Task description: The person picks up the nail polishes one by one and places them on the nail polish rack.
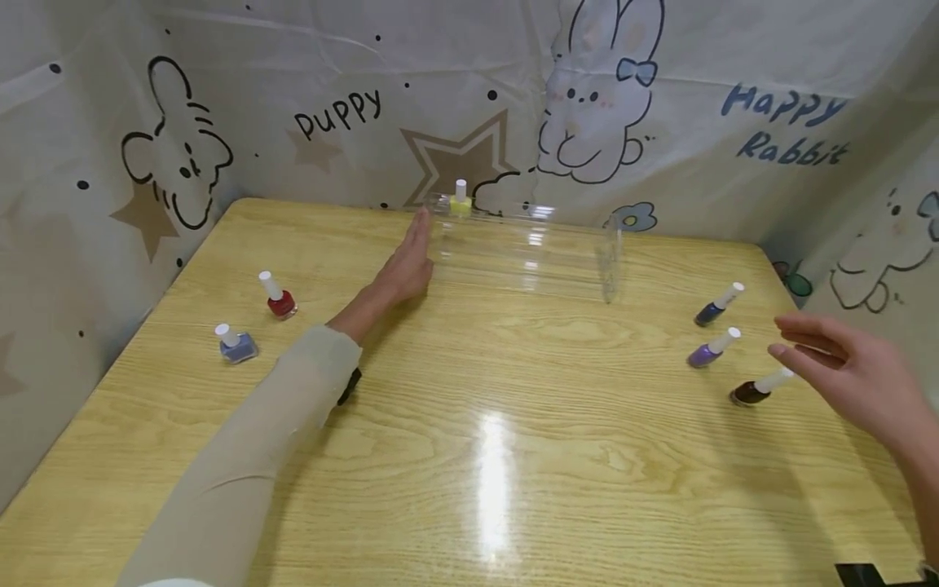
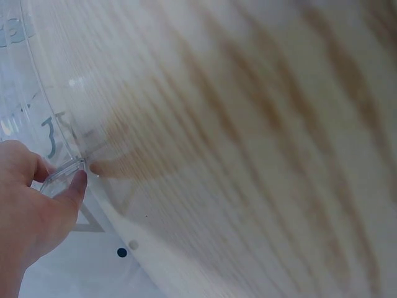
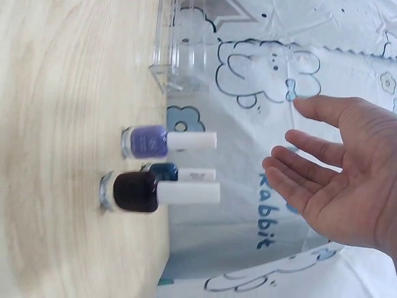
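My left hand (image 1: 406,265) is at the left end of a clear plastic rack (image 1: 531,253). In the left wrist view, fingers show on both sides of the rack's end panel (image 2: 65,171), pinching it. A yellow nail polish bottle (image 1: 460,200) with a white cap stands at the rack's upper left. My right hand (image 1: 854,371) hovers over the right of the table, fingers loosely bent and holding nothing. Closest to it is a dark nail polish bottle (image 3: 136,191), with a purple one (image 3: 147,141) and a dark blue one (image 1: 708,314) beside it.
A red nail polish bottle (image 1: 281,303) and a grey-blue one (image 1: 238,347) stand on the left of the wooden table (image 1: 440,489). A printed cloth (image 1: 455,98) hangs behind the table and along its sides.
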Action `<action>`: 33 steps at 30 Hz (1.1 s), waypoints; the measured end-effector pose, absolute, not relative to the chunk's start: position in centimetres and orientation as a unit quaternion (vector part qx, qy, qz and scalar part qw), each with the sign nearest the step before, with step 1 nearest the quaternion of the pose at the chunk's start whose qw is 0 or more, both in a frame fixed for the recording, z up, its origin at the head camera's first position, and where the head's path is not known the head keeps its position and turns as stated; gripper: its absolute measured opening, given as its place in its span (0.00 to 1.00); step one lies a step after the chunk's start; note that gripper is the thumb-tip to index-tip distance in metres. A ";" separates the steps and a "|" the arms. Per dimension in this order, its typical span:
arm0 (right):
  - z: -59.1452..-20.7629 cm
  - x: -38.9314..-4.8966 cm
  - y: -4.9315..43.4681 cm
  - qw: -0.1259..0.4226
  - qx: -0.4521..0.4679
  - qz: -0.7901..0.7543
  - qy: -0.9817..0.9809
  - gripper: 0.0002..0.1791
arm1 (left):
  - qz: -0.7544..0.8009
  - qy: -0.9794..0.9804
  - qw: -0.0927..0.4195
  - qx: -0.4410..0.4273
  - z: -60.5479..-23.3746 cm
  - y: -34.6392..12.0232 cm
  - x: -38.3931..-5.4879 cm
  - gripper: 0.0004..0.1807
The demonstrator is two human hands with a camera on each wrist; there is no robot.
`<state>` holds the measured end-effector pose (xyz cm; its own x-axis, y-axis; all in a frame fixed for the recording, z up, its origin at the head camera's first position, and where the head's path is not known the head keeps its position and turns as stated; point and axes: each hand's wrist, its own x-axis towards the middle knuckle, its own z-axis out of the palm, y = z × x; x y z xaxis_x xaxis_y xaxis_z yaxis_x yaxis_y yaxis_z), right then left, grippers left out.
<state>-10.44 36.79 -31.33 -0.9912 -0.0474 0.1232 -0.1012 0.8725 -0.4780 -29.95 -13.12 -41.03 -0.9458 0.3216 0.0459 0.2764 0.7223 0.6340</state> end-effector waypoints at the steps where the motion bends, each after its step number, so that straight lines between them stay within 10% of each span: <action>1: -31.6 -10.4 37.2 0.048 0.033 0.257 -0.965 0.28 | 0.338 0.927 0.032 0.162 -41.1 -13.2 -29.9 0.43; 12: -34.6 -10.4 41.5 -0.068 0.004 0.289 -0.955 0.37 | 0.328 0.928 0.020 0.173 -41.2 -13.4 -30.1 0.43; 33: -37.4 -10.7 43.0 -0.118 0.044 0.338 -0.933 0.35 | 0.337 0.927 0.033 0.163 -41.0 -13.1 -29.9 0.44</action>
